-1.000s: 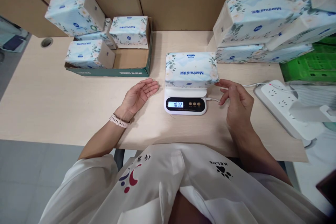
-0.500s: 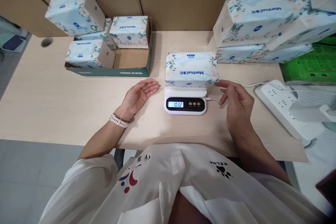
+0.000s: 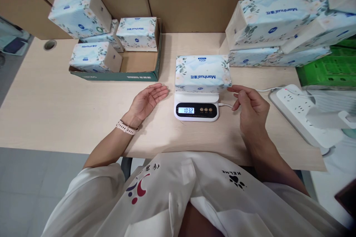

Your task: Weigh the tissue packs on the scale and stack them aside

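Note:
A blue-and-white floral tissue pack point(image 3: 202, 72) rests on a white digital scale point(image 3: 198, 97), whose lit display reads 103.2. To the left of the scale, my left hand point(image 3: 150, 102) lies palm up on the table, fingers stretched out and holding nothing. My right hand point(image 3: 251, 109) is at the pack's near right corner, index finger extended toward it; I cannot tell whether the fingertip touches. The fingers of that hand are apart, and nothing is in them. A white cable point(image 3: 226, 105) runs out from the scale's right side.
A shallow green cardboard box point(image 3: 119, 76) at the back left holds several tissue packs. More packs point(image 3: 272, 18) are stacked at the back right, beside a green crate point(image 3: 325, 66). A white power strip point(image 3: 296, 105) lies on the right. A partition point(image 3: 189, 0) stands behind the table.

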Available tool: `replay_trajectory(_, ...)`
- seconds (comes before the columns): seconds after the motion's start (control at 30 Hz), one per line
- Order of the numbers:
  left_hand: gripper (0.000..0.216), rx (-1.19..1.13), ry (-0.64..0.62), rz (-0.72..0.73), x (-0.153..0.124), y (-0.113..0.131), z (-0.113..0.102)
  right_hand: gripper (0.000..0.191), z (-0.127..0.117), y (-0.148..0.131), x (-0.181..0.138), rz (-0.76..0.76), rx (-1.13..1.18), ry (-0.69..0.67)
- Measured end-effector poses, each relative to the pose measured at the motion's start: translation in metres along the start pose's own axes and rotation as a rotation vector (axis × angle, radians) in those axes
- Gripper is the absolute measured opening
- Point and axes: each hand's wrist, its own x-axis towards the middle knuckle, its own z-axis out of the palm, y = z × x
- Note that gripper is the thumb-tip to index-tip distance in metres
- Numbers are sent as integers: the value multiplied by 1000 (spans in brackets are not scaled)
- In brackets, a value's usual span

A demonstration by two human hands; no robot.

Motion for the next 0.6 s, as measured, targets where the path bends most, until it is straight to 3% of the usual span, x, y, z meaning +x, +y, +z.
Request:
replay_trajectory(0.4,21,47,-10,20,2,-3,-3,34,-1,13,5,-33,-46,-29)
replay_trajectory(0.6,43,244,-157,251,-6,-8,0,75,3,21,6,-70,-120,-186)
